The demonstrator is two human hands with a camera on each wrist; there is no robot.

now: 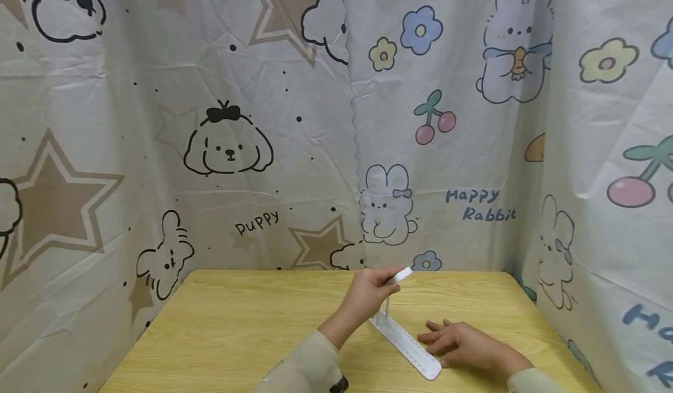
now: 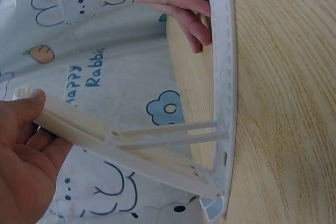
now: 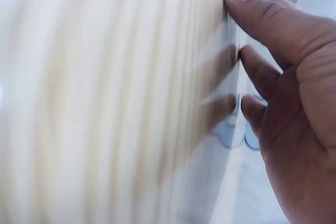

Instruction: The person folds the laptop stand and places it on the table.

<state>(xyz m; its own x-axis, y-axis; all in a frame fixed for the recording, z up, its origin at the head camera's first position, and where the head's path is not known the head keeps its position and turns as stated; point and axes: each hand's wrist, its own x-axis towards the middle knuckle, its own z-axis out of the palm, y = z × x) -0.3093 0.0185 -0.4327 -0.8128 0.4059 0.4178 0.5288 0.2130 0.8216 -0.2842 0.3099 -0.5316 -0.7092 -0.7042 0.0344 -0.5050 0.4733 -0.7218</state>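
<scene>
The right hand [image 1: 468, 346] lies flat, fingers straight, pressing the long white perforated plastic strip [image 1: 412, 349] onto the light wooden table [image 1: 221, 334] near its front right corner. The left hand [image 1: 368, 296] pinches the strip's raised hinged white bar [image 2: 123, 148] above mid-table, thin struts beneath; the table's left half lies bare, printed cartoon curtains [image 1: 210, 118] closing the back and side edges
</scene>
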